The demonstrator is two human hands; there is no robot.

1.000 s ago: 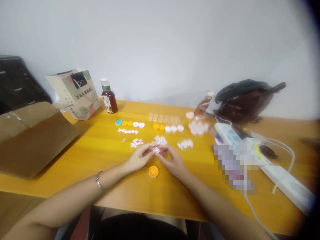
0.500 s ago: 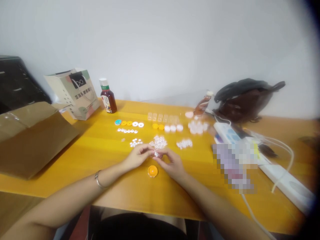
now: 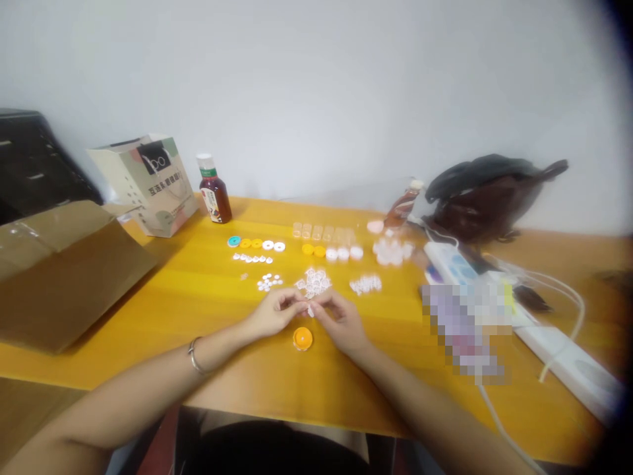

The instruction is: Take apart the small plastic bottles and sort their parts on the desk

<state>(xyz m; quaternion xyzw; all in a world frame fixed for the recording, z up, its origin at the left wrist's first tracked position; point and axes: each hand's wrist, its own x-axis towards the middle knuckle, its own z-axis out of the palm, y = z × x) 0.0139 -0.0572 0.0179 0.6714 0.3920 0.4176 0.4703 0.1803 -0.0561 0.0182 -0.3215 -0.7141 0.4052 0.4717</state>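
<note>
So the table (image 3: 257, 389) has a decent strip of bare wood along its front edge, with both forearms crossing over that edge. The left hand (image 3: 274, 311) has room between it and the cardboard box (image 3: 69, 284) that hogs the left end. On the other side, the right hand (image 3: 343, 324) is well apart from the power strip (image 3: 566, 366), which slants toward the front right corner. The orange cup (image 3: 302, 338) sits just below the hands, with more wood between it and the front edge.

Both hands are pinching the same tiny white piece (image 3: 311, 312) with thumbs and fingertips, a bit above the cup as I see it. Compared with half a second ago, the piece is lower and shows as a narrow sliver, where it looked more like a little rounded shape then. Cup hasn't budged.

Material-wise: the piece is too small and blurry for me to tell what it's made of. The cup is round with a lighter rim underneath. Behind the hands there's a heap of see-through bits (image 3: 314, 282), some flat white discs (image 3: 270, 283) to its left and a pile of beads (image 3: 366, 284) to its right. Toward the back edge, a row of rings (image 3: 256, 244) goes teal, yellow, white, and a dark red bottle (image 3: 215, 198) stands upright.
</note>
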